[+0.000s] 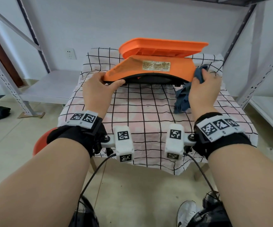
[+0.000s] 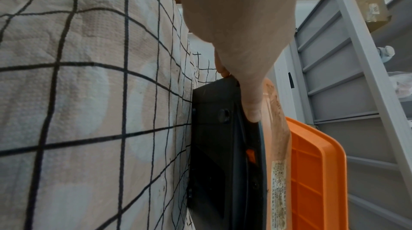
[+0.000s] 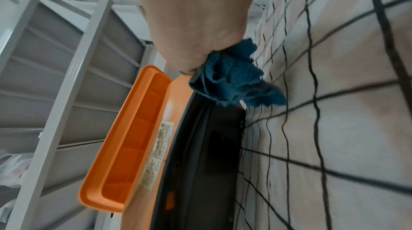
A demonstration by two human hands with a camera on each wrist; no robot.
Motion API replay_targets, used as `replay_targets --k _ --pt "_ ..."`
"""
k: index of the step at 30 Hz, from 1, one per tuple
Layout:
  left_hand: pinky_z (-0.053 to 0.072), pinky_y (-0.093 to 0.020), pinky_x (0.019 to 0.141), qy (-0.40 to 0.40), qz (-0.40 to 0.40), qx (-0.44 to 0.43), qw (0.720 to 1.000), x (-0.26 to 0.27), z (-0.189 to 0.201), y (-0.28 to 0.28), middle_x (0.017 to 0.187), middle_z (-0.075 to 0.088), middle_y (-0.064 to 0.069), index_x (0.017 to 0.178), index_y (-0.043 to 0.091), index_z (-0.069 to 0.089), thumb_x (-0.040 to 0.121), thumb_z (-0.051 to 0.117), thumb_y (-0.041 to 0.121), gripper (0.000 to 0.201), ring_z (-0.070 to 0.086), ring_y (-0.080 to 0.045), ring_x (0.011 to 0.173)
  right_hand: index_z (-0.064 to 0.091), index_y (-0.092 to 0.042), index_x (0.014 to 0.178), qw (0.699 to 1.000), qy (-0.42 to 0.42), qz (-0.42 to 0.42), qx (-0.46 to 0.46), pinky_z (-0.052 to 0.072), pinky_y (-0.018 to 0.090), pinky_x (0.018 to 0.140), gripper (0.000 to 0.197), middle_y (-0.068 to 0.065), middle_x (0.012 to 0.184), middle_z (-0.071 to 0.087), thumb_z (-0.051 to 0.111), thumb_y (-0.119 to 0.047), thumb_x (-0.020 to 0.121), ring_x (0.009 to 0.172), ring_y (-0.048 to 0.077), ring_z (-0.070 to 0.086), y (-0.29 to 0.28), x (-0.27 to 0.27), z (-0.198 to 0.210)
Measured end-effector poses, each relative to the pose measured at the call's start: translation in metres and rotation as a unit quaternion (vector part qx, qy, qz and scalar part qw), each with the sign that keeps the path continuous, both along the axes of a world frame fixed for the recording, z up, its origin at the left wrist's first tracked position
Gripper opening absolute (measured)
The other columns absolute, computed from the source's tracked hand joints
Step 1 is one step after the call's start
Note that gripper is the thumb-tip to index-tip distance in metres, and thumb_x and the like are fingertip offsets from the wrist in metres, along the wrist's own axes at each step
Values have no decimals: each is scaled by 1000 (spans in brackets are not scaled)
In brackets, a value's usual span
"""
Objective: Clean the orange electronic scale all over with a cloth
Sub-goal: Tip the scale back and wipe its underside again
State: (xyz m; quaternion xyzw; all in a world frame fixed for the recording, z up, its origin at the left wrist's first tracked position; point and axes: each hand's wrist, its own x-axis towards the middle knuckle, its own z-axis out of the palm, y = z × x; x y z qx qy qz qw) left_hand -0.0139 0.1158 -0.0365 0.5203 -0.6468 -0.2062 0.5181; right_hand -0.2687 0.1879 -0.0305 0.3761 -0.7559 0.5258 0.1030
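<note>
We are tipping the orange scale (image 1: pixel 150 69): left grip (image 1: pixel 98 89) clasping its corner, right grip (image 1: pixel 204 86) bunching the cloth (image 1: pixel 183 99). The loose tray (image 1: pixel 162 46) beyond both grips may be sliding off.

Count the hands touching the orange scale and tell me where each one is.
2. The left hand grips the tilted orange plastic electronic scale at its near left corner. The right hand holds the crumpled blue cloth against its right end.
</note>
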Motion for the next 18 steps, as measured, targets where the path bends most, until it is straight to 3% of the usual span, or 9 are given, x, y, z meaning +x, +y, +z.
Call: replay_targets --k 2,5,7,9,11,15,18 --pt "36 -24 63 -7 -1 -1 1000 1 -1 0 70 53 9 103 17 67 69 74 54 50 49 -11 68 50 -7 132 999 33 7 11 29 15 85 39 12 121 43 47 -13 94 98 17 42 0 13 1" --pt "39 -27 62 -14 -2 -5 1000 0 1 0 71 56 3 98 17 67 69 73 56 49 50 -14 68 48 -3 132 983 168 71 17 33 27 94 43 17 123 43 49 -6 89 110 29 44 -5 43 -1" --pt "42 -30 66 -18 0 -4 1000 0 3 0 77 60 -1 99 16 66 70 73 55 49 53 -16 71 44 -5 136 970 203 130 36 35 31 98 47 16 125 41 49 -5 90 112 29 43 -10 55 -3" --pt "43 -31 68 -19 -1 -4 1000 1 5 2 80 63 -2 98 16 66 70 73 54 48 55 -17 74 41 -8 139 967 207 144 39 39 33 99 50 15 126 40 48 -5 90 113 28 42 -9 52 -2" --pt "43 -31 67 -24 -5 -7 1000 1 5 3 79 64 -2 95 16 66 70 73 54 46 56 -16 74 42 -9 139 972 208 105 41 40 36 97 52 15 125 42 47 -2 87 113 30 42 -4 36 0" --pt "36 -26 58 -33 -18 -3 999 2 3 4 65 53 7 85 17 64 70 71 55 41 48 -12 64 30 -4 143 987 107 -12 116 28 35 98 54 16 138 34 41 -5 91 118 36 37 5 12 3" --pt "38 -30 61 -30 -20 4 999 3 2 5 62 51 7 83 15 62 71 72 52 40 48 -15 63 20 -1 147 981 90 -39 166 26 36 99 62 16 144 27 44 -5 89 118 38 34 2 23 1"
